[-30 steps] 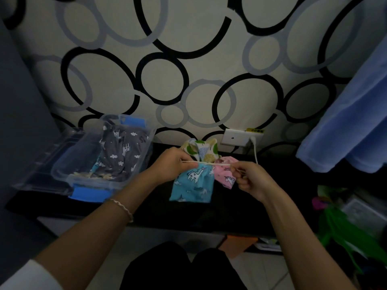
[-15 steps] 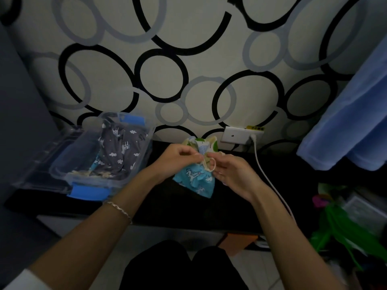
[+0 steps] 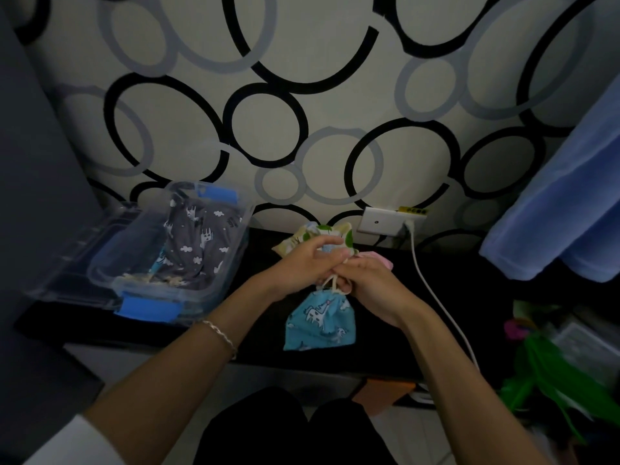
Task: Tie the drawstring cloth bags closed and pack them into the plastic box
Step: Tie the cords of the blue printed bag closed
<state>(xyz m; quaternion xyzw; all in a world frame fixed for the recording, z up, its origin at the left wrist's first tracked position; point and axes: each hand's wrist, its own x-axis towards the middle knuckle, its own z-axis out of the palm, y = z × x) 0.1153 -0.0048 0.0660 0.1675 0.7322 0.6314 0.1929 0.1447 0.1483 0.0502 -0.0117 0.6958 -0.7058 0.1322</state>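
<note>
Blue bag [image 3: 318,322] lengthwise, gathered neck toward wall [image 3: 335,95]

The neck of the blue bag [image 3: 320,322] and most of its drawstring [image 3: 333,286] are hidden under the fingers [image 3: 327,242] of the left hand [image 3: 302,263] and the right hand [image 3: 372,290]. Just behind the fingers, the pink bag [image 3: 381,258] is mostly covered.

On the counter [image 3: 469,313] the plastic box [image 3: 196,296] stood at the left with a packed bag [image 3: 198,243] in it, while to its right the left hand [image 3: 302,263] and right hand [image 3: 372,286] gripped the neck of a drawstring bag [image 3: 318,320], with one spare bag [image 3: 315,233] and another bag [image 3: 382,260] just behind them, and the wall socket [image 3: 379,221] farther back.
</note>
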